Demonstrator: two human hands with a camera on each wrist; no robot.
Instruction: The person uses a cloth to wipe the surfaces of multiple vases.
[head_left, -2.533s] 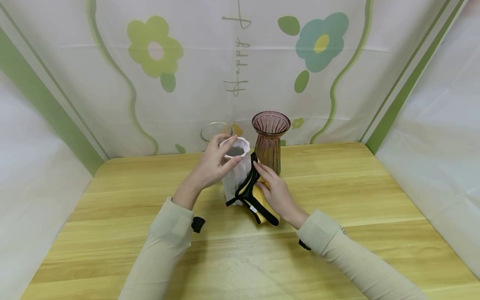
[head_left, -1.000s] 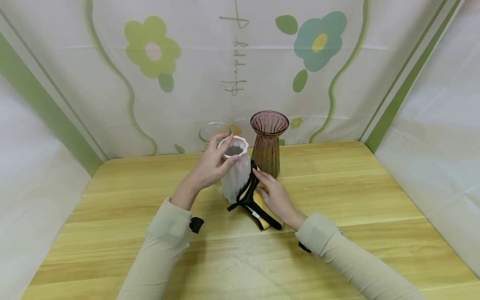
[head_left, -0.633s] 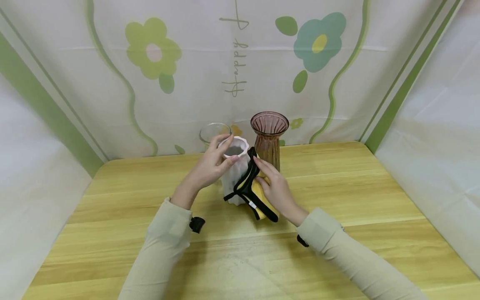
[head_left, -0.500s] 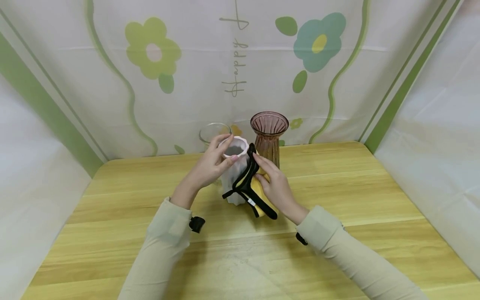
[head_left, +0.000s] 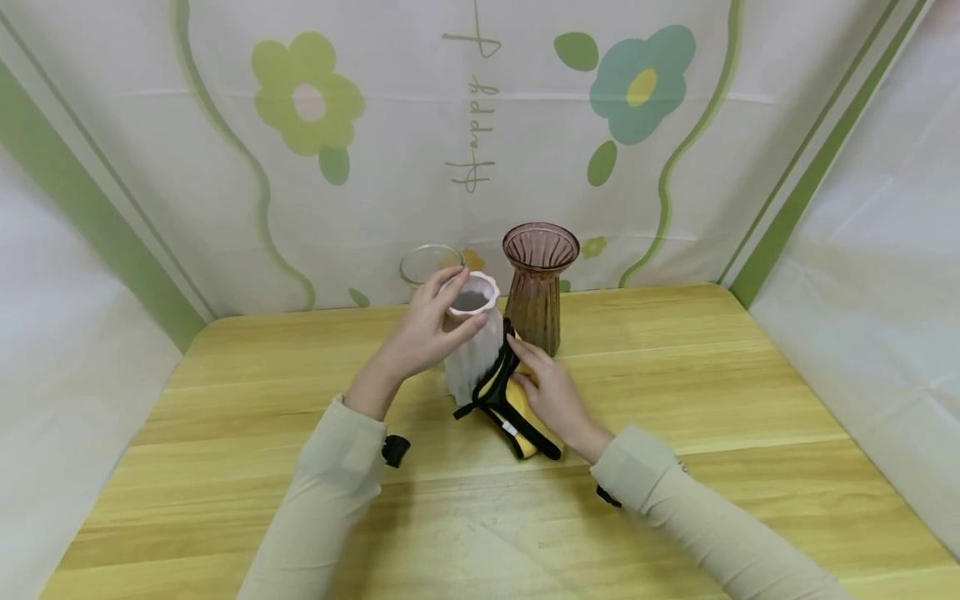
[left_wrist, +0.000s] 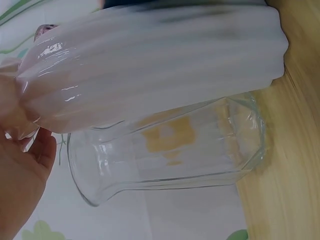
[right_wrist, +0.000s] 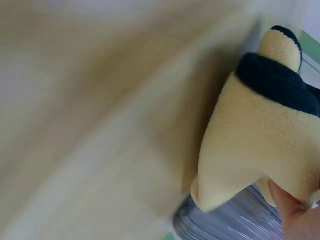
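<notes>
A white vase with a wavy rim [head_left: 474,367] stands upright on the table. My left hand [head_left: 423,333] holds it at the rim, thumb on the near side and fingers on the far side. In the left wrist view the ribbed side of the white vase [left_wrist: 165,65] fills the upper part. My right hand [head_left: 555,392] pinches a yellow fleece cloth with black trim [head_left: 501,396] and a small white tag, laid against the right side of the white vase. The right wrist view shows the fleece cloth [right_wrist: 260,135] bent, with a thumb on it.
Behind the white vase is a clear glass vase [left_wrist: 165,155], mostly hidden in the head view. A pink-purple ribbed glass vase [head_left: 536,292] stands right behind the right hand. A flower-printed curtain [head_left: 390,167] hangs at the back of the wooden table [head_left: 480,525].
The right hand has gone down, up and down again along the white vase's side with the fleece cloth. It is lower than half a second ago. The left hand stays at the rim.
</notes>
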